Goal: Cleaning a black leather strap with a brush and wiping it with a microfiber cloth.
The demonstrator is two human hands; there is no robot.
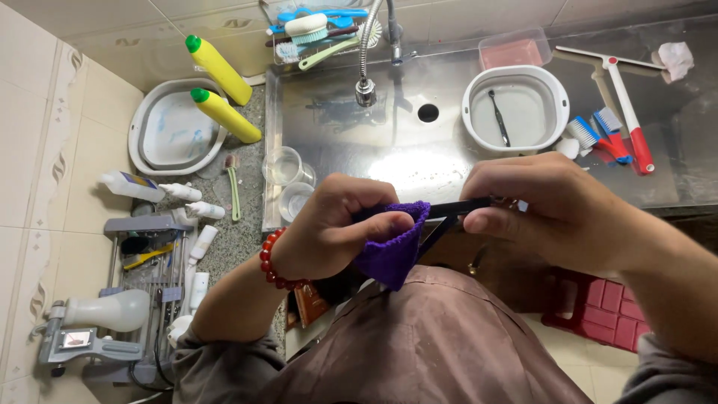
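Here, from the head camera, the left hand [329, 228] pinches a purple cloth [393, 251] around a thin black rod-like piece [458, 207] — fingers clamped so the cloth wraps it. The right hand [550, 206] grips the piece's other end, fingers closed, steadying it above the steel sink [336, 142] just beyond the fingers.

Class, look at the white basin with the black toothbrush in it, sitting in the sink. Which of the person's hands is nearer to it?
Right. The right hand is just below the white basin, gripping the black glasses. The left hand, pinching the purple cloth, is farther off to the basin's lower left.
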